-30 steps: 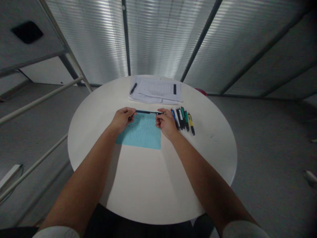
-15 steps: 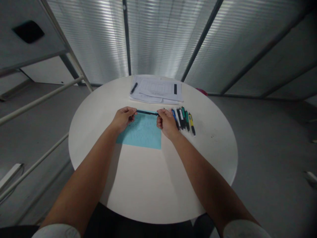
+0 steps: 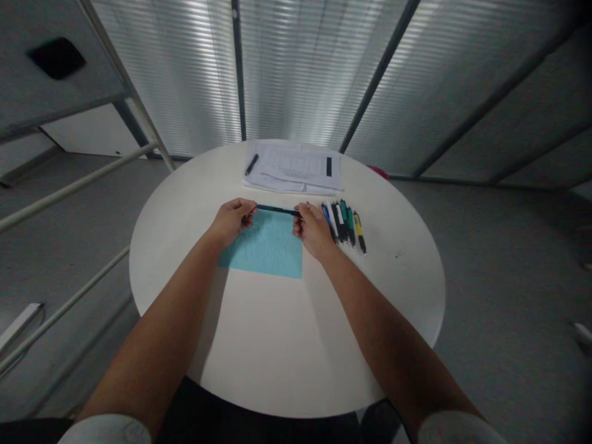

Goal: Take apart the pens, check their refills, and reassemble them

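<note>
The round white worktop [image 3: 370, 290] carries a light-blue paper sheet [image 3: 272, 256], a stack of printed papers [image 3: 296, 166] topped by a black pen [image 3: 251, 164], and a row of click pens [image 3: 345, 223].

Office or meeting room: round white table [image 3: 287, 333], printed papers [image 3: 292, 166], pens [image 3: 345, 223], ribbed glass wall [image 3: 296, 74].

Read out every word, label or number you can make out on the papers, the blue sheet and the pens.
Nothing can be read. The printed papers have lines too small to read. Any marks on the blue sheet are too blurred. The black pen held by the left hand and right hand shows no legible label, nor do the row of pens.
</note>
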`<state>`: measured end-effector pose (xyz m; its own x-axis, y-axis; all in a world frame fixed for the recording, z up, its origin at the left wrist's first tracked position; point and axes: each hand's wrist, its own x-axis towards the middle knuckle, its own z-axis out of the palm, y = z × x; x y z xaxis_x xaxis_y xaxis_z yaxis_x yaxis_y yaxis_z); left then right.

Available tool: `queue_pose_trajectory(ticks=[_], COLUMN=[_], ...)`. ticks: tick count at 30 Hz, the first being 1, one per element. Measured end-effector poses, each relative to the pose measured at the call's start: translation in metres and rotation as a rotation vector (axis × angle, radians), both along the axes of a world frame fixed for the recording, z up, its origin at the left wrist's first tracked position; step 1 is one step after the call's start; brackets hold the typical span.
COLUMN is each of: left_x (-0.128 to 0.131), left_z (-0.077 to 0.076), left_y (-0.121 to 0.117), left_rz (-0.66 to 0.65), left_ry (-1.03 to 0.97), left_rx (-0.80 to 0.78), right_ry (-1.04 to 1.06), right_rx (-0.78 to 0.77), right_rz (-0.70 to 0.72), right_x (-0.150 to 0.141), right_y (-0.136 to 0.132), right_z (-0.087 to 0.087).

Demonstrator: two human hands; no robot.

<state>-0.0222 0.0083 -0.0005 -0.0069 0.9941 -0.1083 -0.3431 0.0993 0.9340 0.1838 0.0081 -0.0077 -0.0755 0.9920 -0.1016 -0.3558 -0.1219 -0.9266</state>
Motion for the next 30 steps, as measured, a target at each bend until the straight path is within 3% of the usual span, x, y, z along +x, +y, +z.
queue_pose_trajectory(ticks=[16, 30], left_x=[-0.003, -0.02], left_z=[0.004, 0.012], left_y=[0.003, 0.01], left_rz=[0.089, 0.41], left_ry=[-0.12, -0.324], left_rx=[-0.069, -0.17], right_ry=[0.156, 0.241], right_rx=[-0.051, -0.057], right_rz=[-0.04, -0.104], right_x=[0.006, 0.008], right_y=[0.001, 0.003], right_z=[0.001, 0.0])
